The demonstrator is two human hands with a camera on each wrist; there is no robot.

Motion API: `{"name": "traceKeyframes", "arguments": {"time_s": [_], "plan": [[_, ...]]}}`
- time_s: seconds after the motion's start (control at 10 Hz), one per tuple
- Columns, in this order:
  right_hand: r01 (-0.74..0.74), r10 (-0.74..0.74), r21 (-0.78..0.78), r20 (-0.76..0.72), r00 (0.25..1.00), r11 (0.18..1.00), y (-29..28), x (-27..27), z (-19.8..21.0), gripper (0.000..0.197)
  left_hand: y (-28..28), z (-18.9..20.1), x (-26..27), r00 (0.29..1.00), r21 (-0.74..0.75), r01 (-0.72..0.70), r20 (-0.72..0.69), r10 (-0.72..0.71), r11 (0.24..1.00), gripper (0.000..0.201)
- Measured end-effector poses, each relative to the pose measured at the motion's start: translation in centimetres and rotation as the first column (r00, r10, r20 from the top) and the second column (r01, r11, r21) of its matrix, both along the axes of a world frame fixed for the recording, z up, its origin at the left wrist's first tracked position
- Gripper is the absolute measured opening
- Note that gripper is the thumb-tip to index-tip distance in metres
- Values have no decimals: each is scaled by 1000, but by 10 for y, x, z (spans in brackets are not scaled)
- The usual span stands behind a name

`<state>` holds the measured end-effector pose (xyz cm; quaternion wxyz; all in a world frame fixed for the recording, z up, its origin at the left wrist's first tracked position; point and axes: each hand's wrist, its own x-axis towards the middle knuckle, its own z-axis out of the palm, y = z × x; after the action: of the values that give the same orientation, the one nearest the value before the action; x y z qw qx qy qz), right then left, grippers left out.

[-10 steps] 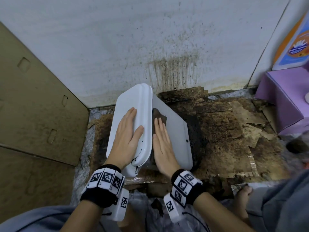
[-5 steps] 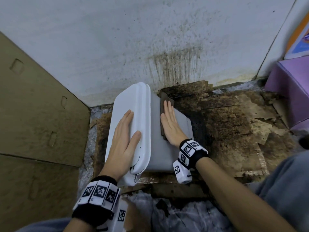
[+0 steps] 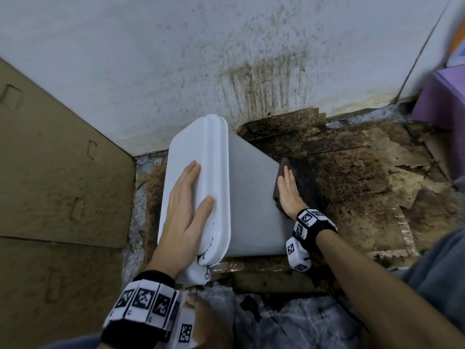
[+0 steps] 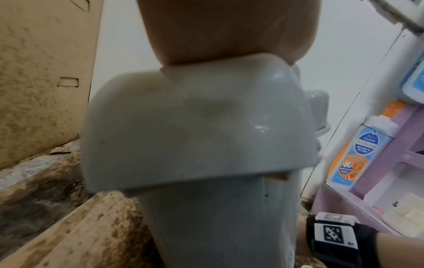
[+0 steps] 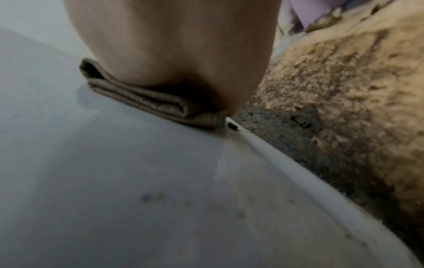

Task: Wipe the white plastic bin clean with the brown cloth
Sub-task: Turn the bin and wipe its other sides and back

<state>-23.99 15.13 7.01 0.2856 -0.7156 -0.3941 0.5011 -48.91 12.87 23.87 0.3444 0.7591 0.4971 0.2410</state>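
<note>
My left hand [image 3: 186, 210] lies flat, steadying the light, slick bin [image 3: 251, 197]; my flat right hand [image 3: 289, 195] presses the soft cloth [image 5: 146, 101] against its side.

Floor [image 3: 352, 172] is grimy, covered in stained, peeling cardboard sheets [image 3: 392, 157]. The bin [image 3: 251, 197] stands on it, purple box [image 3: 442, 102] at 2 o'clock.

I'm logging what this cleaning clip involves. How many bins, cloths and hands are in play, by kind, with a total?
White plastic bin: 1
Brown cloth: 1
Hands: 2, the left hand flat on the bin's lid, the right hand pressing the cloth against the bin's side
Total: 4
</note>
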Motion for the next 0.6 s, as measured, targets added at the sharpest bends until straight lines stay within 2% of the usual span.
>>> {"name": "traceKeyframes", "arguments": {"time_s": [0.1,0.2,0.3,0.4,0.5,0.6], "plan": [[35,-35,-14,-27,999,999,-1,0,6,55,0,-1,-1,1000,-2,-2,-5,2,1000,59],[-23,23,-5,20,1000,1000,-3,-1,3,53,1,-1,-1,1000,10,6,-6,-6,1000,59],[-24,16,85,94,995,996,-14,-11,0,54,1,-2,-2,999,11,-2,-36,3,1000,59],[-71,42,155,180,983,985,-30,-30,-11,78,0,-1,1,998,34,-5,-58,7,999,60],[16,-56,243,161,985,970,-48,-53,10,81,-1,-1,3,997,49,-2,-78,6,999,60],[111,-112,215,-6,994,970,-56,-69,34,55,-1,0,7,997,58,-12,-79,16,998,61]]}}
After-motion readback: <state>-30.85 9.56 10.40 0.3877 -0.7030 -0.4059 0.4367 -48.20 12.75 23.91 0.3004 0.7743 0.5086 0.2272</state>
